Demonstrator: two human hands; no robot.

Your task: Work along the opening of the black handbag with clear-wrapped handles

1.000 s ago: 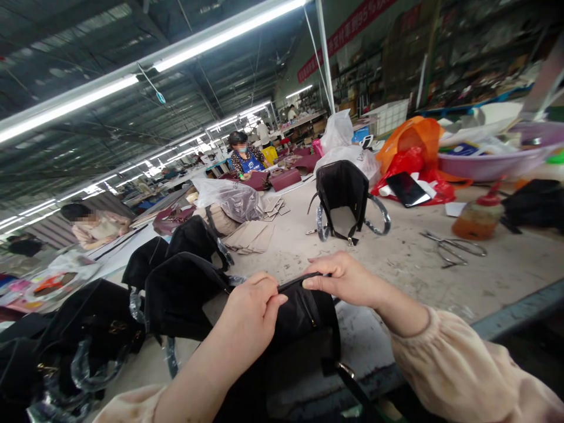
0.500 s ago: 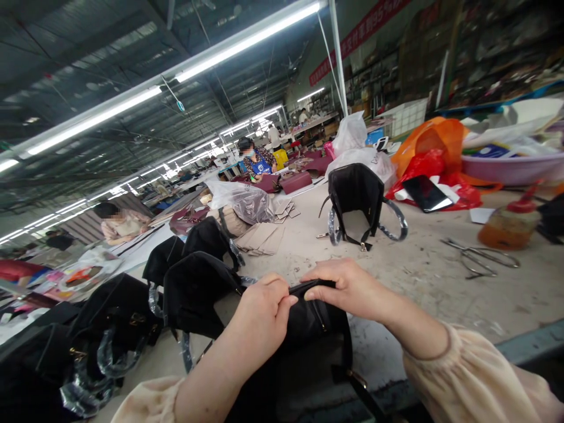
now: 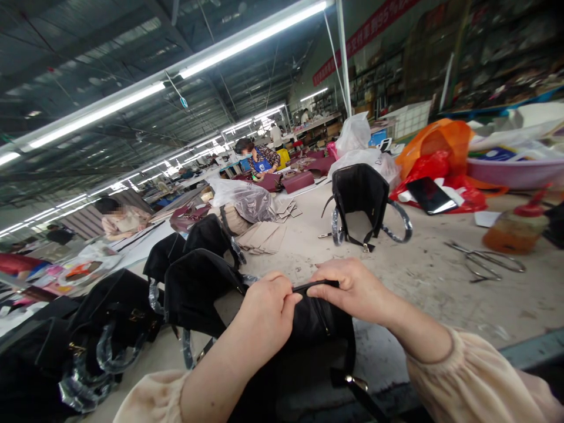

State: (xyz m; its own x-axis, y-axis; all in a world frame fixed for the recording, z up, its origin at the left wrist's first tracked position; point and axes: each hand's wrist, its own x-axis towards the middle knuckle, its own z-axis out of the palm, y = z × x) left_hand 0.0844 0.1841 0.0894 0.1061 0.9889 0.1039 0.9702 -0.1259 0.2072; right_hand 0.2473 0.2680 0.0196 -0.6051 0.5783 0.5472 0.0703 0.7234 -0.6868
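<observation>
Bright overhead tube lights [image 3: 247, 41] (slight glare), soft shadows, wide-angle bending, blurred right edge

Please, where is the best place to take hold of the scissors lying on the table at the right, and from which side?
The scissors lie flat on the table, blades pointing left-back, loop handles to the right. Probably best to come from above at the loops, since they are broad and blunt; the blades look thin and sharp.
</observation>
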